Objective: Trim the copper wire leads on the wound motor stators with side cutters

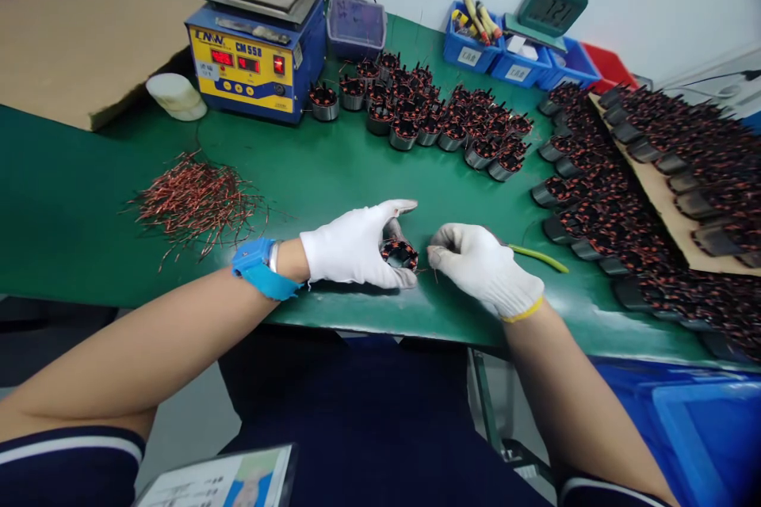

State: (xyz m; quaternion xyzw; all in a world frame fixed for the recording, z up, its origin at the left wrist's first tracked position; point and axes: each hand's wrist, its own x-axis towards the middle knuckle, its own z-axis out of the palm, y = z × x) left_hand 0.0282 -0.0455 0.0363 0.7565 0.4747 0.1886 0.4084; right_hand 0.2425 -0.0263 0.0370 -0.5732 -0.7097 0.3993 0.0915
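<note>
My left hand (pixel 362 249), in a white glove, is wrapped round a small motor stator (pixel 399 253) with black insulation and copper windings, just above the table's front edge. Its open end faces up towards me. To the right of it, my right hand (pixel 476 261), also gloved, has thumb and forefinger pinched on a thin copper wire (pixel 423 270) beside the stator. A yellow-green tool handle (pixel 540 257) sticks out from behind my right hand; the rest of that tool is hidden.
A heap of copper wire offcuts (pixel 193 202) lies at left. Behind stand a blue and yellow CM558 unit (pixel 255 67), a purple bin (pixel 357 28) and many stators (pixel 404 135). More stators (pixel 594 214) crowd the right, some on cardboard (pixel 654 198). Blue tool boxes (pixel 469 47) line the wall.
</note>
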